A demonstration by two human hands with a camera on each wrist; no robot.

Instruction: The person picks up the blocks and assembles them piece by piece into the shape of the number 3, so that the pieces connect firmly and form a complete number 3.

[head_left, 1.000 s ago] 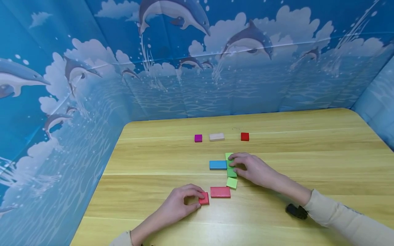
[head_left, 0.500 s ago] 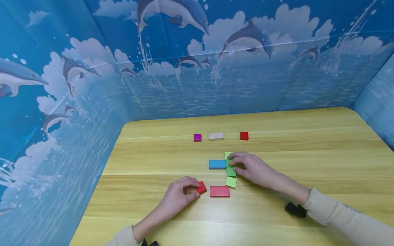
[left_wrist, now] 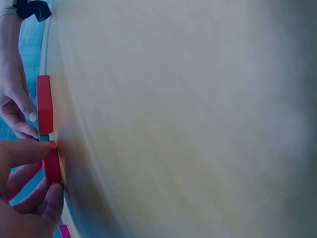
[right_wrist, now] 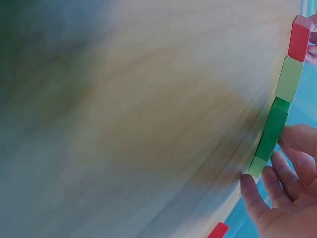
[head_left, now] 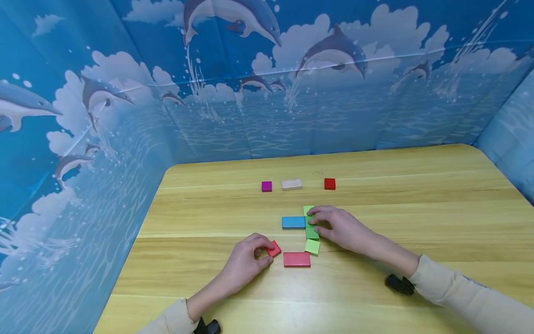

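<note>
the left hand [head_left: 245,260] pinches the small red block [head_left: 274,249] between thumb and fingertips, just beside the far left corner of the long red block [head_left: 297,260]. the right hand [head_left: 341,228], fingers bent and spread, touches the green blocks [head_left: 312,234] beyond the long red block. the blue block [head_left: 294,223], also beyond the long red block, abuts them. the skewed light green block [head_left: 312,247] sits nearest the long red block.

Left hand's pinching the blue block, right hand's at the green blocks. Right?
Wrong block: the left hand pinches a small red block, not the blue block, as the head view shows. The right hand is at the green blocks, as you say.
</note>
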